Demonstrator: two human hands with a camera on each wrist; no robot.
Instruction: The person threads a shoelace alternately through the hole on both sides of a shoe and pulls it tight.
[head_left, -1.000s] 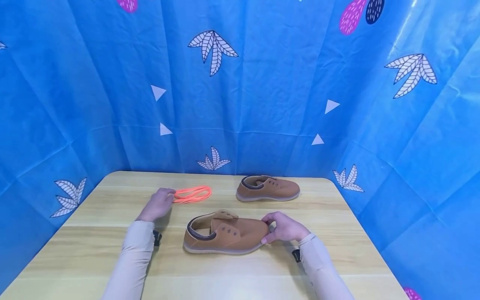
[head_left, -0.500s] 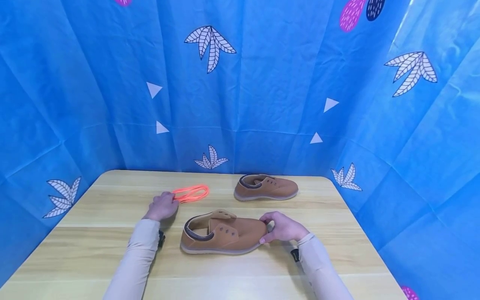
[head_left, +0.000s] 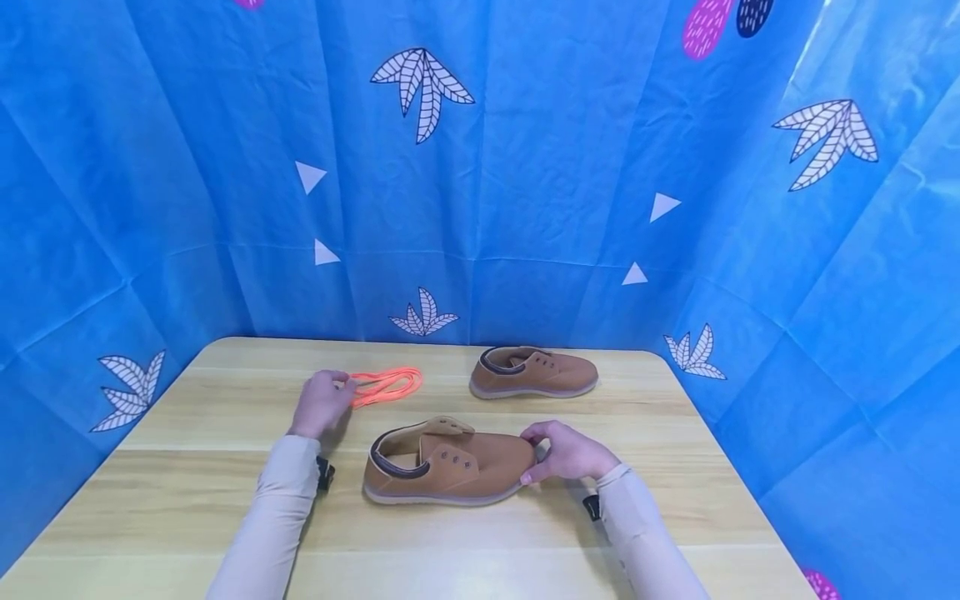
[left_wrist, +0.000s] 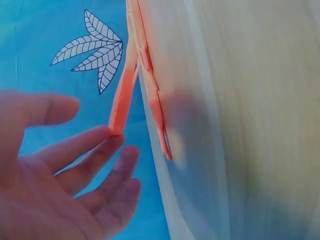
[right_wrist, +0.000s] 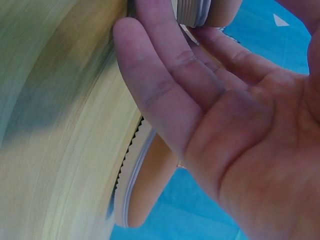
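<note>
Nearer me on the wooden table stands a brown shoe [head_left: 491, 460], unlaced, its toe to the right and one eyelet flap folded outward. My right hand [head_left: 570, 452] grips this toe, thumb on the near side and fingers round the far side; in the right wrist view the toe [right_wrist: 226, 11] peeks out at the top edge. Bundled orange shoelaces [head_left: 388, 386] lie behind the shoe to the left. At their left end is my left hand [head_left: 321, 404]. The left wrist view shows its fingers loosely spread, fingertips at a lace end [left_wrist: 120, 112], with the thumb apart from it.
A matching brown shoe [head_left: 534, 375] stands at the back of the table [head_left: 420, 550], toe to the right. Blue patterned curtain [head_left: 555, 167] surrounds the table's back and sides.
My left hand has shifted slightly and its thumb and fingers look more spread beside the laces. My right hand stays at the shoe's toe. The head view has shifted slightly.
</note>
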